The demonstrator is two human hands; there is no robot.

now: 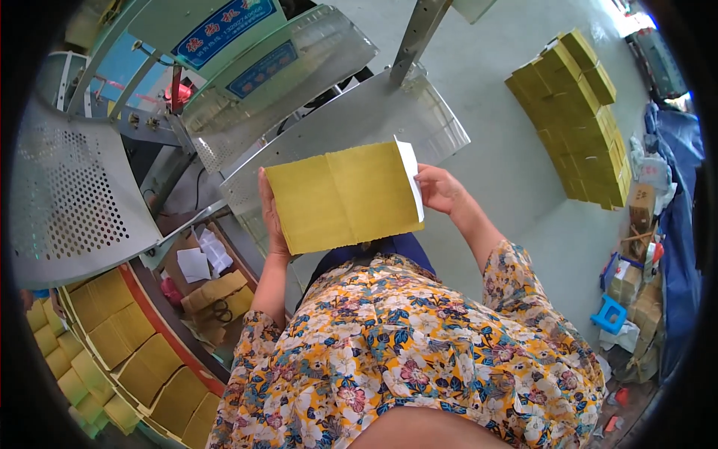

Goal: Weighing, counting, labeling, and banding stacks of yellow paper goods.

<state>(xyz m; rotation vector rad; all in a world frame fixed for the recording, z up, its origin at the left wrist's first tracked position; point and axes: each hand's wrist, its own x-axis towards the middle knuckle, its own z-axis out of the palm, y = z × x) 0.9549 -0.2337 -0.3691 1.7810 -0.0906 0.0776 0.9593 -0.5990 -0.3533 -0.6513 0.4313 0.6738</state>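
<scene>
Between my two hands is a stack of yellow paper [340, 198], creased down its middle and with ragged edges. A white paper strip [409, 179] runs along its right end. My left hand [272, 217] grips the left edge, with some of its fingers hidden behind the paper. At the white end, my right hand [440, 188] is closed on the edge, its fingertips touching the strip. The stack is held in front of my waist, above the near side of a metal machine table [314, 138].
A machine with a perforated metal tray [75, 194] stands at left. Rows of yellow paper stacks [123, 329] lie at lower left, beside a box of scraps and scissors [223, 310]. More yellow stacks [572, 123] are piled on the floor at right, near a blue stool [609, 314].
</scene>
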